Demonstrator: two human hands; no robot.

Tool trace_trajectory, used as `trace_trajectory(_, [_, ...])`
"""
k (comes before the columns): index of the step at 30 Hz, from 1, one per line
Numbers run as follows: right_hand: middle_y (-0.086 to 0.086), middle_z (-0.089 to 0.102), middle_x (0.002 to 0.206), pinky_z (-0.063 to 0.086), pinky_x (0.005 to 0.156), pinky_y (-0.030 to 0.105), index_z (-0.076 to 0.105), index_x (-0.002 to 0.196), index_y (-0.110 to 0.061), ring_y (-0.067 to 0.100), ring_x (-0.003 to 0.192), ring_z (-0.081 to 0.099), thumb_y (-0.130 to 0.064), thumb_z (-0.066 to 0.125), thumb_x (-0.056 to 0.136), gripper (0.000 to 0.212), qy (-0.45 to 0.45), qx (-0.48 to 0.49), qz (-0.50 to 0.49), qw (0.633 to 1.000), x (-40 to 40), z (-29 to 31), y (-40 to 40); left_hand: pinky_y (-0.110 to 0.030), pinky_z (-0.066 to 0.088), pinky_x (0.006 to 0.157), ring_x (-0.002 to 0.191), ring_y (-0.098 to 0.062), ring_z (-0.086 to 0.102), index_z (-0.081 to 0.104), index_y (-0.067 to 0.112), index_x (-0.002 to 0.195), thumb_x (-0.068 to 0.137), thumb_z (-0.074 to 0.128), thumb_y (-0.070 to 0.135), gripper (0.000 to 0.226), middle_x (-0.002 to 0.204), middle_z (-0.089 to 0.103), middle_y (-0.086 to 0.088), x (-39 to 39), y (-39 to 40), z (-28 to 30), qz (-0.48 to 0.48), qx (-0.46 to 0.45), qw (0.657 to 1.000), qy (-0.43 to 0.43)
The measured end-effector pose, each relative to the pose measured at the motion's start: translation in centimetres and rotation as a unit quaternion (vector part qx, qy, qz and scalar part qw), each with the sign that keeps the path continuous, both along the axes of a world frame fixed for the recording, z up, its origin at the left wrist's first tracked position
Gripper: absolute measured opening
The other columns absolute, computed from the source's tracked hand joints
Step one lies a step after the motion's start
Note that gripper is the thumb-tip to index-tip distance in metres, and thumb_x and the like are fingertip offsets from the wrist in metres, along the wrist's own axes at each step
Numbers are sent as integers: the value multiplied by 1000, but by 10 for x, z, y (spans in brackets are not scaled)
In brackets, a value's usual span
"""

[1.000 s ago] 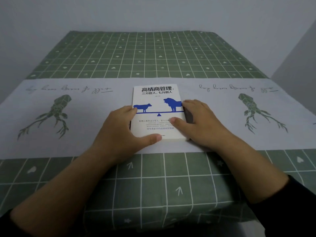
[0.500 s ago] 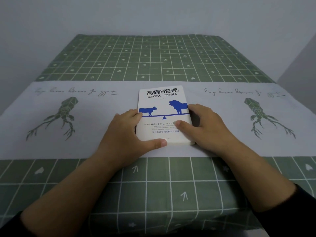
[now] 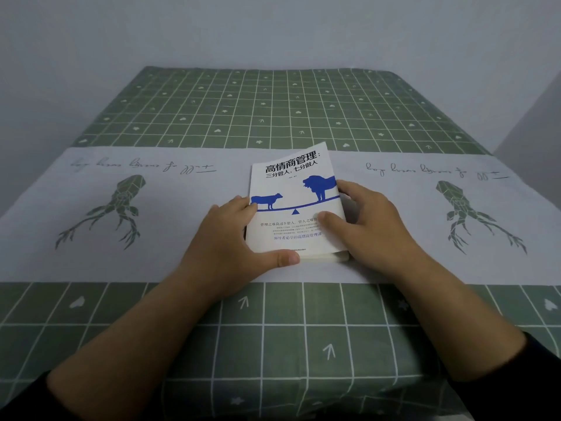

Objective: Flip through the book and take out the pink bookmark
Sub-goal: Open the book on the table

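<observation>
A white paperback book with a blue cow, a blue lion and Chinese lettering lies on the table's white cloth band. Its front cover is lifted along the right edge and tilts up. My left hand presses on the book's left edge, thumb along the near edge. My right hand grips the right side, thumb on top of the cover and fingers under its raised edge. No pink bookmark is visible; the pages are hidden under the cover.
The table wears a green checked cloth with a white band printed with green deer heads and script. Grey walls stand behind and to the right. The table's near edge drops off below my forearms.
The book's cover has risen along its right edge under my right hand. Both hands keep their places on the book; the view has shifted slightly.
</observation>
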State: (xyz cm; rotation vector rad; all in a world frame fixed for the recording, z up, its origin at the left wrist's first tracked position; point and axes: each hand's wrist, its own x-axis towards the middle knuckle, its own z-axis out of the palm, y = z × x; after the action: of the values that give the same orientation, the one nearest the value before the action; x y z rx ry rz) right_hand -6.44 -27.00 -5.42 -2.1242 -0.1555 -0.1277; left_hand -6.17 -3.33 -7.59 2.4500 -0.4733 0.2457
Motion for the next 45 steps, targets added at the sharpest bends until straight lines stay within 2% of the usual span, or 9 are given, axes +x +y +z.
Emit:
trace_trajectory(9, [-17, 76, 120, 55, 101, 44, 70, 124, -37, 7, 118, 68, 3, 53, 92, 54, -43, 128, 60, 989, 4, 14, 14, -35, 51, 81, 98, -9, 54, 52, 46, 116, 77, 45, 86, 57, 107, 60, 20, 4, 1, -3, -11, -61, 998, 28])
trace_trajectory(13, [-10, 74, 127, 53, 96, 23, 67, 132, -27, 9, 120, 67, -10, 48, 104, 38, -51, 200, 127, 970, 4, 23, 27, -21, 52, 70, 99, -2, 61, 50, 57, 100, 82, 33, 85, 37, 104, 63, 35, 0, 2, 3, -21, -168, 984, 63])
trace_trajectory(17, [-15, 54, 153, 38, 118, 38, 46, 154, -23, 5, 141, 49, -47, 51, 101, 59, -38, 131, 177, 975, 3, 23, 45, -21, 51, 76, 99, -10, 66, 68, 32, 108, 99, 30, 63, 50, 107, 72, 13, 0, 9, 11, -43, -286, 955, 63])
trace_trajectory(21, [-52, 30, 146, 29, 112, 11, 29, 151, -58, -24, 137, 29, -69, 69, 77, 85, -33, -10, 198, 980, 1, 23, 65, -47, 45, 101, 122, -25, 61, 61, 15, 132, 87, 20, 81, 90, 128, 68, -7, 3, 21, 15, -72, -396, 910, 98])
trace_trajectory(25, [-17, 8, 172, 17, 124, 26, 12, 164, -30, -1, 154, 9, -63, 75, 78, 112, -64, -194, 180, 962, 7, 18, 79, -42, 54, 93, 117, -28, 64, 61, 21, 132, 87, 36, 79, 78, 125, 69, -8, 2, 30, 19, -51, -478, 873, 81])
trace_trajectory(29, [-4, 12, 173, 11, 124, 22, 20, 164, -22, 11, 157, 11, -45, 77, 84, 101, -98, -225, 181, 952, 6, 7, 86, -40, 60, 80, 96, -17, 71, 72, 39, 105, 88, 58, 56, 28, 103, 75, 5, 0, 30, 16, 83, -450, 889, 10])
trace_trajectory(36, [0, 12, 173, 16, 126, 28, 20, 163, -18, 14, 157, 11, -45, 74, 84, 100, -95, -230, 176, 952, 9, -3, 85, -2, 46, 61, 89, 20, 60, 58, 19, 133, 85, 78, 23, 52, 101, 55, 33, 5, 34, 9, 250, -330, 904, -107])
trace_trajectory(42, [-6, 13, 170, 31, 119, 31, 21, 161, -23, 16, 153, 25, -57, 72, 77, 103, -58, -227, 157, 959, 11, -4, 79, -26, 53, 88, 107, -7, 60, 63, 15, 129, 88, 73, 20, 42, 125, 65, 1, 7, 38, 3, 245, -222, 940, -87])
trace_trajectory(45, [-8, 11, 173, 23, 118, 28, 20, 162, -28, 15, 155, 20, -60, 68, 80, 100, -66, -264, 160, 949, 11, -5, 77, -31, 35, 109, 129, -17, 48, 61, 11, 132, 88, 65, 7, 44, 143, 54, -7, 9, 36, 0, 218, -131, 965, -58])
